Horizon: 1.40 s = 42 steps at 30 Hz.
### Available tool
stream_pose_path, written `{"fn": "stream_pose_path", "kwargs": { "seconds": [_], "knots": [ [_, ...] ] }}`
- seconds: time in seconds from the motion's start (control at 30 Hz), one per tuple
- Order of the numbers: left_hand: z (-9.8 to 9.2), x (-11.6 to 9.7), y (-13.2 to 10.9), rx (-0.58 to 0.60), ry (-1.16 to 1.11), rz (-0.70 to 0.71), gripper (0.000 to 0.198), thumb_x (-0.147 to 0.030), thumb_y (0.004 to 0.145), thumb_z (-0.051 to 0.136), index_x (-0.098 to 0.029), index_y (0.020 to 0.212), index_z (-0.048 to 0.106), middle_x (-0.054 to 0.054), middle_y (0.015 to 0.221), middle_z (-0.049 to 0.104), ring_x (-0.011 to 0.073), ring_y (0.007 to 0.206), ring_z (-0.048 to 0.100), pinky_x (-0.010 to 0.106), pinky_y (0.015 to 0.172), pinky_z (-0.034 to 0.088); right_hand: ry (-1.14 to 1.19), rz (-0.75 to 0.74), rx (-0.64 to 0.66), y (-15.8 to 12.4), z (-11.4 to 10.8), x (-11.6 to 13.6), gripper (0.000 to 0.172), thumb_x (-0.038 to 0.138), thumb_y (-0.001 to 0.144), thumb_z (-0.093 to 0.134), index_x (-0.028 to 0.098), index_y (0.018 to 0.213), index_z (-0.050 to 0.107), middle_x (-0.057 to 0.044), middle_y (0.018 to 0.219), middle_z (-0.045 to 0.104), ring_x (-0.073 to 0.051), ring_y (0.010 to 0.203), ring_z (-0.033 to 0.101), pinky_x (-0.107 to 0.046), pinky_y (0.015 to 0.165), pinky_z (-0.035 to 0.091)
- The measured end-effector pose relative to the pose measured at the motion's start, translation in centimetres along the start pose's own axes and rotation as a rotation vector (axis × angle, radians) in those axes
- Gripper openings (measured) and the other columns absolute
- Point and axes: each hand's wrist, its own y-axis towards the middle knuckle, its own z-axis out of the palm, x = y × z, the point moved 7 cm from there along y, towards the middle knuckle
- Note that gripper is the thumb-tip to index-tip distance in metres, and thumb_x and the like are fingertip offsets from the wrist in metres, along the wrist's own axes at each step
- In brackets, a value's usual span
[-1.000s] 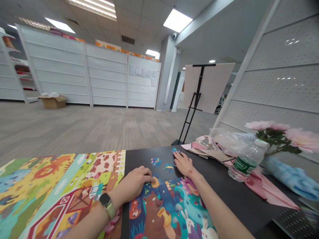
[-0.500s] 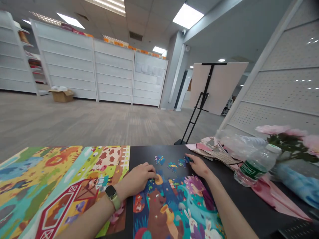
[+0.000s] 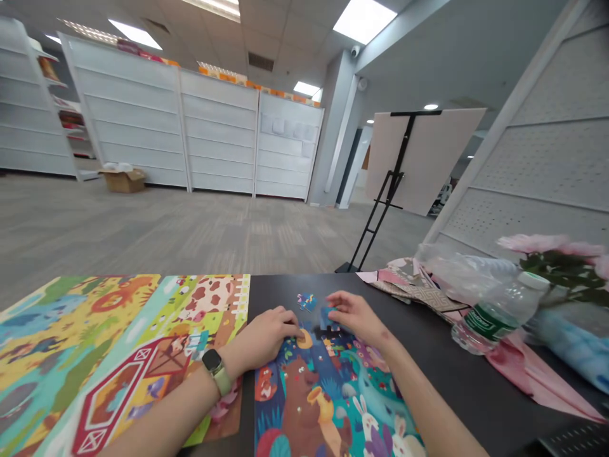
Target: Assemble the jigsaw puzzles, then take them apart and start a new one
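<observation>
A partly built animal puzzle [image 3: 328, 393] with a bear and rabbits lies on the black table [image 3: 442, 374] in front of me. My left hand [image 3: 264, 336] rests curled on the puzzle's top left corner, fingertips pressing a piece with an orange spot. My right hand [image 3: 356, 316] hovers over the puzzle's top edge and pinches a blue puzzle piece [image 3: 327, 315] by a gap in the picture. One loose blue piece [image 3: 306, 300] lies on the table just beyond my hands.
A finished farm puzzle [image 3: 118, 343] covers the table's left side. To the right are patterned papers [image 3: 404, 282], a plastic water bottle [image 3: 499, 312] lying on its side, pink cloth and pink flowers [image 3: 547, 244]. An easel [image 3: 385, 190] stands on the floor beyond.
My right hand has picked up a blue piece from the far right of the loose pieces and drawn it left to the puzzle's top edge. The left hand stayed put.
</observation>
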Motion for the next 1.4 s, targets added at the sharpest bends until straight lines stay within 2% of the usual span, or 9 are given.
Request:
{"fn": "stream_pose_path", "kwargs": {
  "seconds": [0.13, 0.5, 0.7, 0.8, 0.93, 1.07, 1.13, 1.23, 1.4],
  "knots": [
    [-0.1, -0.2, 0.0, 0.011, 0.004, -0.007, 0.044, -0.003, 0.093, 0.044, -0.030, 0.116, 0.070, 0.001, 0.117, 0.065, 0.0204, 0.104, 0.057, 0.033, 0.094, 0.046, 0.047, -0.024, 0.132, 0.0, 3.8, 0.9, 0.032, 0.026, 0.070, 0.073, 0.018, 0.101, 0.070, -0.004, 0.092, 0.072, -0.016, 0.074, 0.067, -0.028, 0.069, 0.054],
    [-0.5, -0.4, 0.1, 0.042, 0.007, -0.022, 0.047, -0.001, 0.092, 0.044, -0.031, 0.116, 0.069, 0.000, 0.117, 0.065, 0.0195, 0.103, 0.056, 0.031, 0.092, 0.046, -0.153, -0.099, 0.156, -0.5, 3.1, 2.3, 0.027, 0.013, 0.073, 0.074, 0.022, 0.098, 0.071, -0.002, 0.094, 0.073, -0.019, 0.086, 0.064, -0.032, 0.081, 0.049],
    [-0.2, -2.8, 0.7, 0.025, 0.041, -0.058, 0.038, -0.013, 0.091, 0.052, -0.029, 0.124, 0.063, 0.004, 0.126, 0.063, 0.0265, 0.111, 0.055, 0.041, 0.092, 0.045, -0.262, -0.168, 0.137, -1.1, 3.4, 3.3, 0.027, 0.012, 0.073, 0.077, 0.024, 0.096, 0.073, -0.001, 0.097, 0.073, -0.022, 0.097, 0.064, -0.033, 0.089, 0.047],
    [0.5, -4.4, 0.7, 0.056, 0.013, -0.056, 0.046, -0.030, 0.093, 0.058, -0.031, 0.139, 0.053, 0.005, 0.145, 0.054, 0.0313, 0.127, 0.048, 0.049, 0.103, 0.039, -0.290, -0.165, 0.044, -0.6, 1.8, 3.0, 0.018, 0.015, 0.084, 0.066, 0.024, 0.099, 0.073, -0.002, 0.101, 0.074, -0.021, 0.099, 0.065, -0.032, 0.091, 0.048],
    [0.8, -4.8, 0.6, 0.107, -0.018, -0.077, 0.046, -0.036, 0.095, 0.058, -0.033, 0.140, 0.052, 0.004, 0.150, 0.051, 0.0318, 0.132, 0.045, 0.052, 0.107, 0.036, -0.341, -0.061, -0.181, 0.8, -3.7, 1.1, 0.038, 0.013, 0.097, 0.034, 0.019, 0.111, 0.069, -0.007, 0.104, 0.073, -0.019, 0.097, 0.068, -0.031, 0.088, 0.052],
    [0.6, -4.4, 0.7, 0.127, -0.041, -0.080, 0.046, -0.038, 0.094, 0.059, -0.034, 0.140, 0.053, 0.005, 0.150, 0.051, 0.0322, 0.132, 0.045, 0.052, 0.106, 0.035, -0.466, 0.067, -0.272, 0.6, -7.1, -1.6, 0.027, 0.016, 0.089, 0.050, 0.018, 0.101, 0.074, -0.009, 0.094, 0.073, -0.023, 0.094, 0.068, -0.034, 0.088, 0.051],
    [0.5, -4.3, 0.7, 0.126, -0.046, -0.085, 0.046, -0.036, 0.093, 0.060, -0.034, 0.139, 0.054, 0.004, 0.150, 0.051, 0.0322, 0.132, 0.046, 0.052, 0.106, 0.036, -0.536, 0.119, -0.268, 0.0, -7.0, -2.7, 0.018, 0.025, 0.083, 0.064, 0.018, 0.095, 0.075, -0.010, 0.094, 0.072, -0.026, 0.096, 0.067, -0.035, 0.089, 0.049],
    [0.5, -4.3, 0.7, 0.118, -0.044, -0.085, 0.045, -0.036, 0.094, 0.060, -0.034, 0.138, 0.054, 0.005, 0.149, 0.052, 0.0321, 0.131, 0.046, 0.052, 0.105, 0.036, -0.611, 0.171, -0.244, -1.0, -5.8, -3.4, 0.026, 0.033, 0.074, 0.076, 0.019, 0.095, 0.076, -0.012, 0.100, 0.070, -0.029, 0.101, 0.063, -0.036, 0.089, 0.047],
    [0.6, -4.3, 0.7, 0.127, -0.047, -0.087, 0.043, -0.036, 0.094, 0.058, -0.033, 0.138, 0.055, 0.004, 0.148, 0.052, 0.0315, 0.131, 0.045, 0.051, 0.105, 0.036, -0.651, 0.102, -0.188, -1.1, -3.3, -1.3, 0.034, 0.029, 0.086, 0.066, 0.020, 0.118, 0.072, -0.015, 0.122, 0.064, -0.031, 0.114, 0.054, -0.042, 0.098, 0.040]
  ]
}}
